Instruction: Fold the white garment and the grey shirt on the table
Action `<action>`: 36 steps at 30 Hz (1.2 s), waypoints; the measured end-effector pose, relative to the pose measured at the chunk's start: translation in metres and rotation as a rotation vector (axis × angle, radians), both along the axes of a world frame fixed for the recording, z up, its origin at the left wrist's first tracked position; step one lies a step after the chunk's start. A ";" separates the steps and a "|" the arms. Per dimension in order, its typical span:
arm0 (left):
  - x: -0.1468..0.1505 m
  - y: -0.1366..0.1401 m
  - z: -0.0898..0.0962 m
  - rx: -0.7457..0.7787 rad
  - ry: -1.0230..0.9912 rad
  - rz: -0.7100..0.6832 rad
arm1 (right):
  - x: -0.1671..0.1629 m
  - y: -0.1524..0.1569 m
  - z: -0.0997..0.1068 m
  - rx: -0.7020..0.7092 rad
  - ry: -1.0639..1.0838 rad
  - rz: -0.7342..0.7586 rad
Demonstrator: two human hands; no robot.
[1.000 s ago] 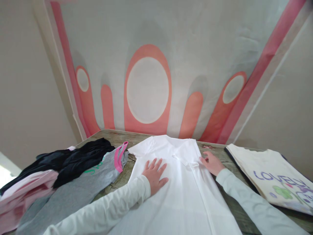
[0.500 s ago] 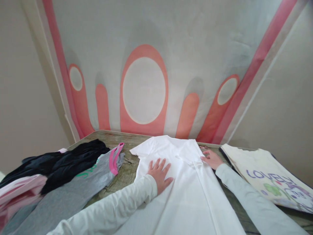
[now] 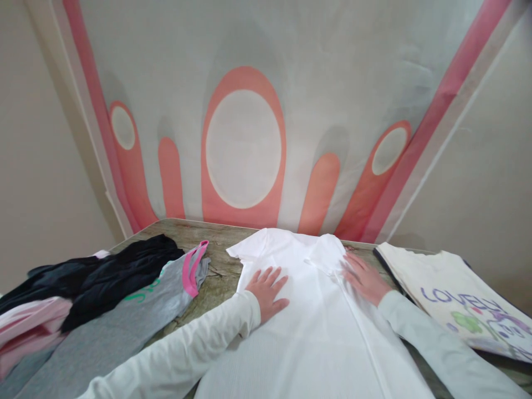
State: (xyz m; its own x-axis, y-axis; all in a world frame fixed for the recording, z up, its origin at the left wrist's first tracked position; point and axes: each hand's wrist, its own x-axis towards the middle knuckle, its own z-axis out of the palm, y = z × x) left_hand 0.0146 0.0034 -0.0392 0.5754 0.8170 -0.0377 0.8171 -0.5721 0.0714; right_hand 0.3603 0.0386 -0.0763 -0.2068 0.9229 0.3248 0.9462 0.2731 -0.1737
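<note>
- Wood-grain table (image 3: 220, 271) under my fingers, bearing all the clothing.
- White garment (image 3: 299, 338) directly beneath my fingers, laid flat, neck end beyond them; right sleeve turned inward, likely why that side looks narrower.
- Grey garment (image 3: 112, 332) and black garment (image 3: 103, 274) left of my fingers, perhaps aside to leave room.
- Cream printed shirt (image 3: 432, 271) lies flat, right of my fingers.
- Left hand (image 3: 269, 292): fingers spread on the chest, presumably steadying cloth.
- Right hand (image 3: 369, 278): fingers outstretched, slightly parted, at the turned-in side, seemingly keeping that fold down; thumb unclear.

Muted, diffuse light, bright highlights on the white garment (image 3: 307, 343), slight overall softness, wide-angle stretch toward the edges.
</note>
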 end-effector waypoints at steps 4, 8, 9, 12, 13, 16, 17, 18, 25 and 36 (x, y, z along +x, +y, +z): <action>-0.017 -0.008 -0.004 0.019 0.004 -0.028 | -0.023 -0.031 -0.003 -0.168 -0.078 0.157; -0.033 -0.021 -0.005 0.045 0.004 -0.028 | -0.032 -0.043 -0.002 -0.209 -0.114 0.159; -0.037 -0.024 -0.005 0.049 0.003 -0.025 | -0.034 -0.045 -0.002 -0.209 -0.125 0.153; -0.045 -0.032 -0.004 0.058 -0.005 -0.020 | -0.038 -0.050 0.000 -0.205 -0.163 0.148; -0.047 -0.034 -0.004 0.063 -0.008 -0.018 | -0.040 -0.053 0.000 -0.204 -0.174 0.149; -0.051 -0.041 -0.006 0.073 -0.017 -0.016 | -0.045 -0.061 0.000 -0.204 -0.194 0.144; -0.051 -0.044 -0.007 0.074 -0.022 -0.016 | -0.046 -0.063 0.000 -0.206 -0.198 0.141; -0.052 -0.046 -0.008 0.073 -0.030 -0.017 | -0.047 -0.065 0.000 -0.207 -0.200 0.137; -0.074 -0.020 -0.008 0.026 -0.294 -0.071 | -0.045 -0.063 0.002 -0.220 -0.162 0.139; -0.122 0.122 0.016 0.079 -0.208 0.566 | -0.162 -0.076 0.078 -0.133 0.045 0.501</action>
